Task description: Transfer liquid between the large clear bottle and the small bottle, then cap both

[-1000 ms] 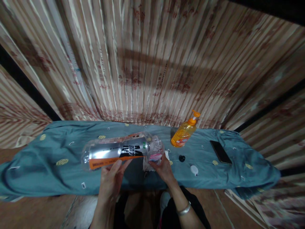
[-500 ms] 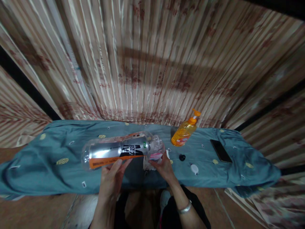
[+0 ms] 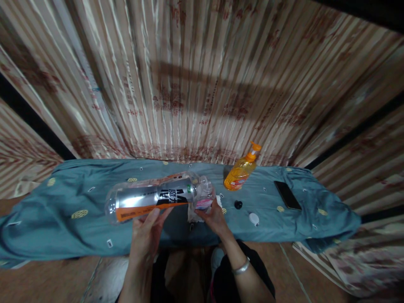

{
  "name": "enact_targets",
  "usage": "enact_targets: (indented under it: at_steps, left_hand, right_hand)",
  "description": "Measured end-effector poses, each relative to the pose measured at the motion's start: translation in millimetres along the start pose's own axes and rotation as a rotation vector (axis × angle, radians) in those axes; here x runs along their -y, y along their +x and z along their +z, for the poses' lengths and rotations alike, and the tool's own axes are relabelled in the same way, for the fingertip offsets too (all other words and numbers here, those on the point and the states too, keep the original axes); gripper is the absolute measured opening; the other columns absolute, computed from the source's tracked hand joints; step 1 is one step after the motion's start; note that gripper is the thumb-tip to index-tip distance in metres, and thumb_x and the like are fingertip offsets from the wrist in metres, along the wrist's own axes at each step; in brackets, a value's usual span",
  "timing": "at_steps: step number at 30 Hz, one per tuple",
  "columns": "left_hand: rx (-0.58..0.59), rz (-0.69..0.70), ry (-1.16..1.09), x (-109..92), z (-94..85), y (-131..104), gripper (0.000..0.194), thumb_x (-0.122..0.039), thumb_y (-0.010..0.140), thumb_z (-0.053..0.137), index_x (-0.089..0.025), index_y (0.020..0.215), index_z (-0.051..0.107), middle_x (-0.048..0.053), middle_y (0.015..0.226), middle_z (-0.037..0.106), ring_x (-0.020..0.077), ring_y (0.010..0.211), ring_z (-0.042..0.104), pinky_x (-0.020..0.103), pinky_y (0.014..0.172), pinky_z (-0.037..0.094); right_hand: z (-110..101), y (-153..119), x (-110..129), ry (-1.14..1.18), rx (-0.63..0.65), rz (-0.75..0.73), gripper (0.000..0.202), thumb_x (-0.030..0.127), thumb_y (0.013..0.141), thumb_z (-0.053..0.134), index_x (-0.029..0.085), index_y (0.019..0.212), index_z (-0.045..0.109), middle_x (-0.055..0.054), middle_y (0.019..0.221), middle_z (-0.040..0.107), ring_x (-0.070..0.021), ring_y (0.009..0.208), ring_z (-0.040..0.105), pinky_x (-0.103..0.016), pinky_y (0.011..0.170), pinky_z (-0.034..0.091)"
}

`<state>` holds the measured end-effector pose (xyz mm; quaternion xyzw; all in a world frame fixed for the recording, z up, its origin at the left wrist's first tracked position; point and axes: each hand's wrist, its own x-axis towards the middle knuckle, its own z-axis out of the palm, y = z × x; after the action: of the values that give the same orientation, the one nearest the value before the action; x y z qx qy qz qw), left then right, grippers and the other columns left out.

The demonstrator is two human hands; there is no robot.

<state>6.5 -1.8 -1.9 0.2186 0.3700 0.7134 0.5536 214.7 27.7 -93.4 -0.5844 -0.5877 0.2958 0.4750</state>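
My left hand [image 3: 147, 231] grips a large clear plastic bottle [image 3: 151, 195] with a silver, black and orange label. The bottle lies nearly level, its neck pointing right. Closed around a small clear container [image 3: 204, 203] with a pink label is my right hand [image 3: 216, 219]. The big bottle's mouth meets the small container's top; whether anything flows between them I cannot tell. Below them a white tissue [image 3: 192, 216] shows on the teal cloth. To the right of my right hand lie a small black cap [image 3: 238, 204] and a round white lid [image 3: 253, 219].
An orange pump bottle [image 3: 240, 173] stands at the back, right of the middle. A dark phone [image 3: 288, 195] lies farther right. Teal patterned cloth [image 3: 94, 231] covers the narrow surface. Behind it hangs a pleated curtain [image 3: 189, 84], with dark poles at both sides.
The view has shifted slightly, so things on the cloth appear a little farther left. Both hands keep their hold on the bottle and the small container.
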Motion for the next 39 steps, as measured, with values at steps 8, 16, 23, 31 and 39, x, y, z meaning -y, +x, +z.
enact_targets:
  at_steps: [8, 16, 23, 31, 39]
  left_hand:
    - [-0.009, 0.012, -0.041, 7, -5.4, 3, 0.032, -0.030, 0.059, 0.092, -0.021, 0.058, 0.061, -0.005, 0.056, 0.060, 0.0170, 0.069, 0.068, 0.058, 0.097, 0.055]
    - [-0.036, 0.006, -0.019, 5, -2.1, 1, 0.029, -0.034, 0.057, 0.092, -0.022, 0.069, 0.069, 0.001, 0.076, 0.074, 0.0268, 0.091, 0.073, 0.062, 0.100, 0.051]
    - [-0.048, -0.013, -0.032, 4, -2.0, 1, 0.034, -0.033, 0.055, 0.092, -0.023, 0.058, 0.060, -0.002, 0.058, 0.063, 0.0274, 0.088, 0.073, 0.061, 0.101, 0.050]
    - [-0.031, 0.005, -0.019, -2, 3.3, -1, 0.037, -0.037, 0.050, 0.095, -0.021, 0.054, 0.062, -0.003, 0.056, 0.061, 0.0183, 0.069, 0.068, 0.057, 0.096, 0.055]
    - [-0.057, -0.005, -0.001, -2, 1.2, -1, 0.036, -0.038, 0.048, 0.096, -0.019, 0.059, 0.066, -0.002, 0.060, 0.064, 0.0195, 0.073, 0.069, 0.055, 0.094, 0.056]
  right_hand:
    - [4, 0, -1, -0.020, -0.033, 0.044, 0.075, 0.036, 0.072, 0.078, 0.019, 0.140, 0.050, -0.010, 0.110, 0.074, -0.0322, 0.105, 0.071, -0.052, 0.097, 0.054]
    - [7, 1, 2, -0.020, -0.064, 0.039, 0.081, 0.038, 0.072, 0.080, 0.019, 0.143, 0.046, -0.011, 0.114, 0.074, -0.0304, 0.104, 0.072, -0.048, 0.094, 0.057]
    - [10, 2, 3, -0.039, -0.109, 0.104, 0.078, 0.039, 0.066, 0.083, 0.018, 0.135, 0.052, -0.013, 0.114, 0.075, -0.0322, 0.102, 0.073, -0.048, 0.091, 0.059]
    - [10, 3, 14, -0.040, -0.115, 0.095, 0.078, 0.039, 0.067, 0.081, 0.017, 0.136, 0.052, -0.014, 0.117, 0.074, -0.0331, 0.104, 0.073, -0.048, 0.092, 0.058]
    - [9, 3, 12, -0.021, -0.087, 0.100, 0.086, 0.040, 0.067, 0.082, 0.015, 0.142, 0.047, -0.016, 0.121, 0.073, -0.0341, 0.108, 0.071, -0.049, 0.095, 0.056]
